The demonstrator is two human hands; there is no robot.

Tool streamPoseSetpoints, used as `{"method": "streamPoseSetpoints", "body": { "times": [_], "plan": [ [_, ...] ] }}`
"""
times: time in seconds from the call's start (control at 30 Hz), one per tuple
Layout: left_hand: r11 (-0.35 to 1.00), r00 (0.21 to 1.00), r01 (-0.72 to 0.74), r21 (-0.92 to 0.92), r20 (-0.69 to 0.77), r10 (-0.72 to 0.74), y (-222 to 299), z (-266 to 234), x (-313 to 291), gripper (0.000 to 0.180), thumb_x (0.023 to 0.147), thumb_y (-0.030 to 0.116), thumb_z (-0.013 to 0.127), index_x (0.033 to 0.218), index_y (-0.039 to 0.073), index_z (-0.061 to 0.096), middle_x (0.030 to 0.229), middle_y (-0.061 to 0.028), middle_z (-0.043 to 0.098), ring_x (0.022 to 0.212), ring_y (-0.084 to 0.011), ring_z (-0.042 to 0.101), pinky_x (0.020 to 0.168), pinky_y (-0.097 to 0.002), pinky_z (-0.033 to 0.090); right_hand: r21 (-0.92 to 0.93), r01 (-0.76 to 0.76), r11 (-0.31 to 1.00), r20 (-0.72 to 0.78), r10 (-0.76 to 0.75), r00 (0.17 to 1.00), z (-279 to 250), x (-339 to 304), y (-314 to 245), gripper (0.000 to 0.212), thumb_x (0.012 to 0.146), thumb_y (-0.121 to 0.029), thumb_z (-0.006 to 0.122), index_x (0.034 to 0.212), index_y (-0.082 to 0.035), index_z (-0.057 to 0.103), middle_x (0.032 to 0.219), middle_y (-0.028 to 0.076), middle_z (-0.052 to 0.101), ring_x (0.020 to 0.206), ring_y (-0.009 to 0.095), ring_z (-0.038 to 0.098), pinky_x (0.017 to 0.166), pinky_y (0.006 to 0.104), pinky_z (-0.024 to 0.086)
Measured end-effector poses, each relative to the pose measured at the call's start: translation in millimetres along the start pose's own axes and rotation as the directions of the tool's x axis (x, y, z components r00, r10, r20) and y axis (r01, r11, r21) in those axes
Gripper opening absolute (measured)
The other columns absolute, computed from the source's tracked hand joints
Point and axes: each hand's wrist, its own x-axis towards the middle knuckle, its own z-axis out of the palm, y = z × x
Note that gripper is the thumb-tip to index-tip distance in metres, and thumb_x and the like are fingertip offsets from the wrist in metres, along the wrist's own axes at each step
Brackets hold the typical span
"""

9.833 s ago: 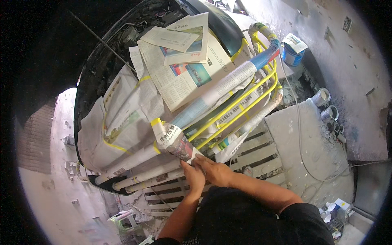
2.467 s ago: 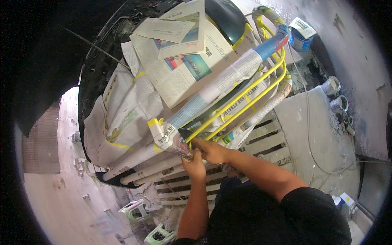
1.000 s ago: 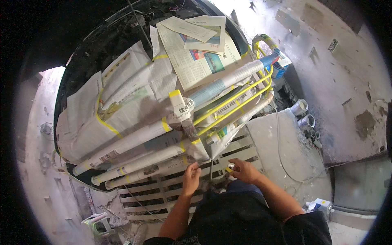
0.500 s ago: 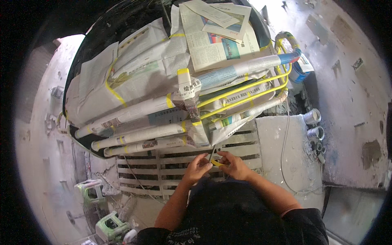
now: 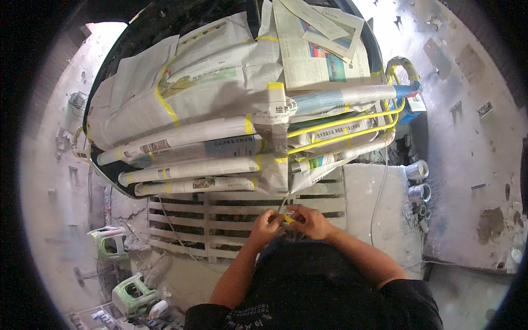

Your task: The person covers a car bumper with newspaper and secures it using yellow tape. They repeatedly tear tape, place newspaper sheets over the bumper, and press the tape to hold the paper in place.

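Note:
Both my hands meet below the near edge of a large frame (image 5: 203, 129) wrapped in newspaper and yellow tape. Between them is a short piece of yellow tape (image 5: 287, 219). My left hand (image 5: 267, 224) pinches the tape's left side with thumb and forefinger. Curled around its other side is my right hand (image 5: 311, 223); whether it also holds a tape roll is hidden. A thin rod (image 5: 283, 204) comes down from the frame's underside to my fingertips; I cannot tell if the tape touches it. Yellow bars (image 5: 341, 127) stand bare of paper on the frame's right.
Beneath my hands lies a slatted floor grate (image 5: 231, 225). Pale green plastic stools (image 5: 135, 294) stand at the lower left. Open cans (image 5: 418, 170) and a hanging cord (image 5: 379, 203) are on the right. A blue can (image 5: 408, 113) stands behind the bars.
The view has shifted, so the wrapped frame appears farther right and slightly higher. My left fingers have closed in on the yellow tape, and my hands are nearer each other.

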Motion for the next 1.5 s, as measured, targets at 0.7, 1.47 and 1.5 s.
{"method": "streamPoseSetpoints", "body": {
  "times": [0.7,1.47,1.5],
  "plan": [
    [0.827,0.845,-0.426,0.366,-0.165,0.509,-8.7,-28.3,-5.9,0.027,0.080,0.010,0.068,0.106,0.002,0.064,0.107,-0.0151,0.063,0.100,-0.0316,0.061,0.085,-0.0378,0.050,-0.105,0.058,0.993,-0.177,-0.077,0.981,42.9,26.2,-16.4,0.053,0.084,-0.006,0.068,0.132,-0.004,0.046,0.086,0.012,0.068,0.076,0.023,0.067,0.068,0.0337,0.052],
    [0.972,0.972,-0.233,-0.023,-0.046,0.232,-16.1,-14.8,-8.0,0.024,0.086,0.011,0.064,0.105,-0.002,0.056,0.097,-0.0159,0.065,0.090,-0.0260,0.066,0.081,-0.0368,0.050,-0.227,-0.015,0.974,-0.102,-0.008,0.995,39.8,17.5,-13.6,0.048,0.086,-0.019,0.066,0.130,-0.007,0.049,0.094,0.016,0.068,0.083,0.031,0.067,0.073,0.0397,0.053],
    [0.973,0.974,-0.224,-0.044,-0.054,0.222,-15.2,-13.9,-9.4,0.024,0.086,0.011,0.064,0.104,-0.002,0.056,0.096,-0.0159,0.065,0.089,-0.0260,0.065,0.080,-0.0367,0.050,-0.239,-0.006,0.971,-0.111,-0.021,0.994,40.3,15.8,-13.9,0.049,0.085,-0.013,0.068,0.129,-0.006,0.049,0.095,0.017,0.068,0.084,0.029,0.068,0.074,0.0378,0.054]
  ]
}}
